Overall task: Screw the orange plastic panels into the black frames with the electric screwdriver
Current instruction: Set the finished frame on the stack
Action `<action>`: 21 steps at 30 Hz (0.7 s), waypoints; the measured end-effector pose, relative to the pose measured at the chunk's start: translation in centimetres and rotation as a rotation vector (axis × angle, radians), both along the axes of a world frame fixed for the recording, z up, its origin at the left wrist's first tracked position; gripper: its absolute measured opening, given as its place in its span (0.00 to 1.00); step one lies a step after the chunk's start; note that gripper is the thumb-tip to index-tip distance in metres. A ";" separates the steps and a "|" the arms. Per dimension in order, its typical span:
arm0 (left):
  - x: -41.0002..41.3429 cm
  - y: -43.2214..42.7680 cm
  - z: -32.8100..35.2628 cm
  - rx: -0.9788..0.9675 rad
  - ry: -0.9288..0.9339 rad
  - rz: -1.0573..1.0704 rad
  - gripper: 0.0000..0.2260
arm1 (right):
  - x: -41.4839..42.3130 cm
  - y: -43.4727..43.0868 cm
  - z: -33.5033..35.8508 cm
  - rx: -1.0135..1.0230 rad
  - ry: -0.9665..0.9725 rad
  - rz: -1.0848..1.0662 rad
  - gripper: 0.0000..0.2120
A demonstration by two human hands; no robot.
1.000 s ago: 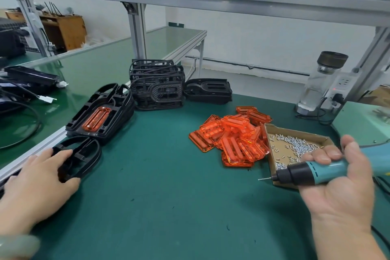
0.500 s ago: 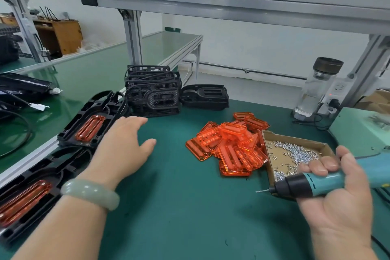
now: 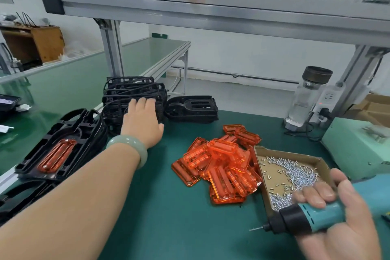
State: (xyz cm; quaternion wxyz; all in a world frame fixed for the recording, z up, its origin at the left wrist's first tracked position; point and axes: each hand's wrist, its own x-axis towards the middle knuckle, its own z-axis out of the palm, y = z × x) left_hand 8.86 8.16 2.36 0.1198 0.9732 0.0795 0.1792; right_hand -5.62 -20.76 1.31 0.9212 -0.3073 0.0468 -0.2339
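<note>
Plainly, two hands are at work. One electric screwdriver [image 3: 312, 217] lies in the right hand [image 3: 346, 224], whose fingers curl tight around its teal body, bit pointing left. Three groups of black frames are in sight: a tall stack [image 3: 126, 93], a low stack [image 3: 192, 110] to its right, and a left stack [image 3: 69, 133] whose top frame carries one fitted orange panel [image 3: 56, 154]. The loose orange panels [image 3: 223, 167] form one overlapping heap, too tangled for an exact count. One cardboard box [image 3: 272, 154] holds many small silver screws, and one clear bottle [image 3: 306, 99] stands behind it.

Everything rests on a green bench mat [image 3: 160, 213] under an aluminium shelf [image 3: 211, 12], with white walls beyond.

The left hand [image 3: 143, 120], wearing a pale bracelet [image 3: 128, 145], stretches forward with straight fingers against the tall stack's front. The heap lies between both hands, touching the box, just beside the screwdriver.
</note>
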 end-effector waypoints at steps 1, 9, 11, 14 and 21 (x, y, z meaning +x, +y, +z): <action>0.6 0.2 0.2 0.020 -0.007 0.021 0.33 | 0.1 0.1 0.1 -0.007 0.008 -0.003 0.03; 3.3 1.7 0.1 0.026 0.107 0.116 0.37 | 0.6 0.2 0.1 0.019 0.063 -0.021 0.14; 3.3 1.8 0.1 0.025 0.141 0.115 0.36 | 0.7 0.2 0.1 0.026 0.069 -0.015 0.14; 2.9 1.8 0.3 -0.004 0.106 0.096 0.34 | 0.8 0.3 0.0 0.046 0.067 -0.023 0.15; 2.1 1.6 1.1 0.002 0.030 0.056 0.29 | 0.6 0.4 -0.3 0.028 0.054 -0.048 0.10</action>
